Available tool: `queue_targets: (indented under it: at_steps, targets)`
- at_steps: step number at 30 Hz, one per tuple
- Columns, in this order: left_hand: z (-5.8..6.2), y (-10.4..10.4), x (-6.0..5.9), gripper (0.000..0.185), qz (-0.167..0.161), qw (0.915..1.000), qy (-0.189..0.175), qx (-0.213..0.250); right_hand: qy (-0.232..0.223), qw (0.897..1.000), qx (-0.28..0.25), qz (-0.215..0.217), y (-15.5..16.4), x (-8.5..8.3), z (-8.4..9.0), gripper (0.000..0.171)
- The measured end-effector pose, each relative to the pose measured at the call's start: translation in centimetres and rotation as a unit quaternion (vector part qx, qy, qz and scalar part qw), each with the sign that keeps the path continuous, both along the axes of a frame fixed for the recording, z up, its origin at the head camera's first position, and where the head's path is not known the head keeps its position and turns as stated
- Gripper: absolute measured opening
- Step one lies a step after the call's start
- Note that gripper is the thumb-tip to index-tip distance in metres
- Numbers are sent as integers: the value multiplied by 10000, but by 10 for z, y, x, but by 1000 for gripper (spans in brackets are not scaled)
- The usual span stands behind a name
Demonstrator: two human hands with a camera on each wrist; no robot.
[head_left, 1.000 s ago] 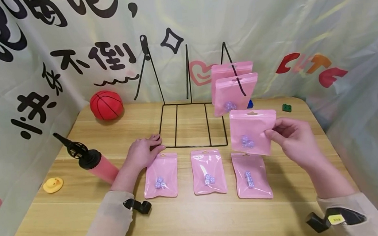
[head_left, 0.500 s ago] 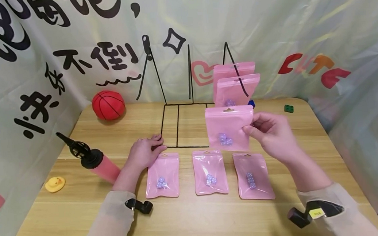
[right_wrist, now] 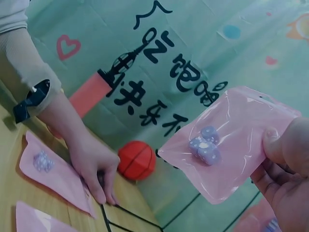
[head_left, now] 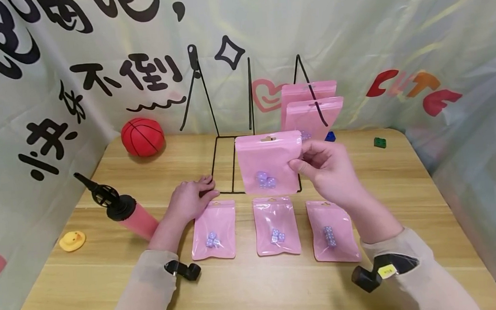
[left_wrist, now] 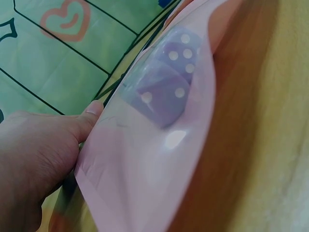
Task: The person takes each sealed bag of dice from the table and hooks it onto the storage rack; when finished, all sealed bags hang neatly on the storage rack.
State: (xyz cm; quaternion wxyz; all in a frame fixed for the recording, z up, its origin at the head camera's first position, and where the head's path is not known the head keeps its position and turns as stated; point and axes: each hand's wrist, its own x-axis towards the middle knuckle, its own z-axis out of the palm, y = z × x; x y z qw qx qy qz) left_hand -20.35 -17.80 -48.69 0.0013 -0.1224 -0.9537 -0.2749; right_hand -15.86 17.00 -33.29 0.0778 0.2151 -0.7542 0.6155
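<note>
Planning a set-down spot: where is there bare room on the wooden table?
Bare: the wooden table in front of the three flat pink plastic pouches, between the beige sleeves; also right of the right hand, nearer than the green toy brick. Crowded: the middle, with black wire rack, left hand and pouches.

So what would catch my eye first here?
Probably the glossy pink plastic pouch of purple dice pinched in the right hand, held above the wooden table. Behind it, two more pink pouches hang from a black wire rack, and a round red basketball sits at the back left.
</note>
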Motion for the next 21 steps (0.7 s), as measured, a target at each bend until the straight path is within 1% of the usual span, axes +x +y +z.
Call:
queue_targets:
  at_steps: [5,8,13,21]
  targets:
    - [1,0,1,44,4,10000,72,-12,93,9998,-127,140,-15,-6,2,10]
    - [2,0,1,43,16,9999,123,7,59,9997,-181,159,-21,-11,3,10]
    - [0,1,2,44,35,10000,66,14,-133,9996,-224,104,-27,-18,3,10]
    - [-2,-1,-1,43,40,9999,139,-62,-271,9994,-144,-125,-31,-28,-3,7]
